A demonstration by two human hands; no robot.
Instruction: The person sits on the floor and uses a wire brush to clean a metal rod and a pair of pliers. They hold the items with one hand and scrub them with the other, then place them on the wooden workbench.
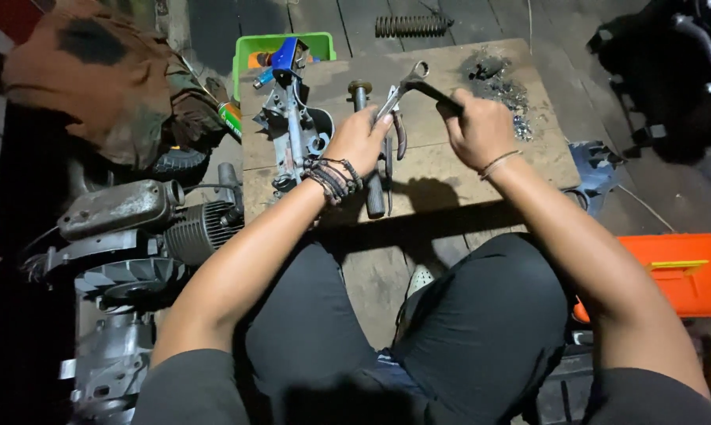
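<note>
My left hand (361, 138) grips a silver open-ended wrench (400, 88) by its shaft, the jaw end pointing up and right. My right hand (478, 128) is closed around a thin black rod-like tool (436, 94) that meets the wrench near its jaw. Both hands hover over a low wooden board table (481, 169). Under my left hand lies a long grey metal shaft (370, 185) with a round head at the far end, beside red-handled pliers (401, 135).
A metal mechanical assembly with a blue part (291, 110) lies on the board's left. A green bin (255, 49) stands behind it. An engine (147, 228) sits on the floor at left, an orange toolbox (686, 271) at right, a coil spring (412, 26) beyond. Dark metal debris (501, 83) is piled at the far right of the board.
</note>
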